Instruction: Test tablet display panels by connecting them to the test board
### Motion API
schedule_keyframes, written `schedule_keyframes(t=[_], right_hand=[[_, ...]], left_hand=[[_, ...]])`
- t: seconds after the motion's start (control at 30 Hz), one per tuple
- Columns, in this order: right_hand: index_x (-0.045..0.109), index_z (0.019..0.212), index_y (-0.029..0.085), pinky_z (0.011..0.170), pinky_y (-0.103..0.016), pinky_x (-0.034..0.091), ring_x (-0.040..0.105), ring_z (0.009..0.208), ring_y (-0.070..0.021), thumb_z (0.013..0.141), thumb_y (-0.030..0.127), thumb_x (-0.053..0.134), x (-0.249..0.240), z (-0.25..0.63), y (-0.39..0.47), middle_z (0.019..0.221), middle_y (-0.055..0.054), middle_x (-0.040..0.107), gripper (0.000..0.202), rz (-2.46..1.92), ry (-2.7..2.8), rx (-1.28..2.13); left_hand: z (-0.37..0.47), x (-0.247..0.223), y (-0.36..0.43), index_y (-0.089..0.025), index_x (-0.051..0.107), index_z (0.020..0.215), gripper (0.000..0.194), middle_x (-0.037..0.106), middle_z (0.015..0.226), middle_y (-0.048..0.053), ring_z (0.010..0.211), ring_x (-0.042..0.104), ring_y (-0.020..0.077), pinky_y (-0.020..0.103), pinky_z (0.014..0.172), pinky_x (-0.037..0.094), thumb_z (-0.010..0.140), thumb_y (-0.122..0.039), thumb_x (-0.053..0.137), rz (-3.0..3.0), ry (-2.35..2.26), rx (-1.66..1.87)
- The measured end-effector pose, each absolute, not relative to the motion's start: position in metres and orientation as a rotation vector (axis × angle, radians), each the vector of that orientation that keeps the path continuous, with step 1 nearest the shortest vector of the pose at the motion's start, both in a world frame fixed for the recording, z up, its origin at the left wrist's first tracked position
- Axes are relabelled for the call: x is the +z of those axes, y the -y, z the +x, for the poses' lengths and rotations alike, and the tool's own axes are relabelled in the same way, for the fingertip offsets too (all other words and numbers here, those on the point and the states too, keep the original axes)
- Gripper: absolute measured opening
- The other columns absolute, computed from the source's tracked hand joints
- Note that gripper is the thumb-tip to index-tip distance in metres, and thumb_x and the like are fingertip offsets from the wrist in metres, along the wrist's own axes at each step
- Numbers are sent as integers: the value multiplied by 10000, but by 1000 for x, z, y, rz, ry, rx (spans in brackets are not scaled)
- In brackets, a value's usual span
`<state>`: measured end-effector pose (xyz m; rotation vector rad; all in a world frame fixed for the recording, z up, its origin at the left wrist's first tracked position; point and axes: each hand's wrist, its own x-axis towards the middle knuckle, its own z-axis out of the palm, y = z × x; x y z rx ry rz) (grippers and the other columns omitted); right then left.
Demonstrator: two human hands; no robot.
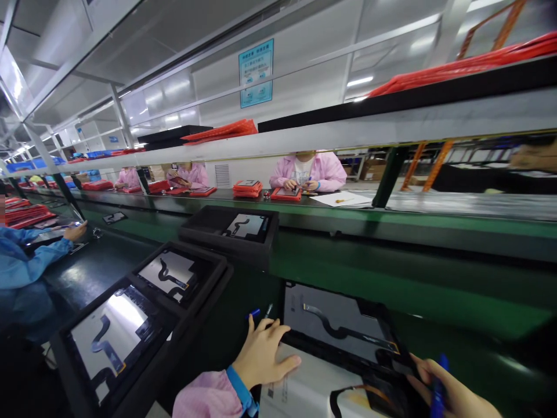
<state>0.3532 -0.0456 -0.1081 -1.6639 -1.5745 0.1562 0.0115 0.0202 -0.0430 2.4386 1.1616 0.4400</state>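
My left hand (264,352) lies with fingers spread over the near edge of a silver-backed panel (308,383), which has a dark ribbon cable. Directly behind it is a grey-backed display panel (348,313) with a curved flex cable on its back. At the right end of these panels, my right hand (452,386) is closed, with a blue pen-like tool (438,386) upright in its fingers. Its fingertips touch the dark panel edge; their exact grip is partly hidden. Just beyond my left fingers lies a small blue pen-like object (253,313).
Black foam trays (185,325) with display panels stand left of my hands, another tray (256,252) behind. A co-worker in blue (26,261) sits at left; a person in pink (308,171) works across the green bench (391,244). A shelf (326,130) runs overhead.
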Motion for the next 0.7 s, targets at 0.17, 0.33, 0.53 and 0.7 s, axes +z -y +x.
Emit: schedule_keyframes(t=[0.17, 0.33, 0.53, 0.7], right_hand=[[402, 606, 278, 407, -236, 483, 518, 316, -148, 699, 535, 510, -107, 350, 48, 521, 9, 621, 294, -1715, 1525, 204], [377, 587, 285, 373, -280, 451, 423, 270, -160, 705, 608, 489, -103, 347, 51, 386, 48, 493, 361, -1774, 1461, 230], [401, 653, 271, 429, -239, 468, 506, 370, -143, 779, 508, 531, -100, 355, 53, 503, 29, 592, 299, -1781, 1598, 307], [389, 643, 272, 492, -297, 517, 646, 516, -216, 790, 609, 501, -89, 348, 51, 672, -41, 693, 385, -1770, 1521, 192]], left_hand=[[12, -41, -20, -247, 491, 1318, 587, 548, 1373, 132, 1289, 446, 313, 685, 1106, 163, 807, -496, 638, 2388, -1153, 484], [14, -39, -19, -233, 530, 1277, 566, 591, 1322, 140, 1252, 491, 304, 682, 1113, 158, 774, -440, 687, 2339, -1180, 518], [14, -34, -17, -230, 541, 1274, 546, 614, 1286, 126, 1256, 494, 307, 670, 1122, 171, 786, -435, 677, 2363, -1168, 505], [13, -19, -15, -223, 527, 1311, 571, 534, 1397, 140, 1320, 432, 337, 699, 1112, 153, 799, -440, 659, 2391, -1192, 451]])
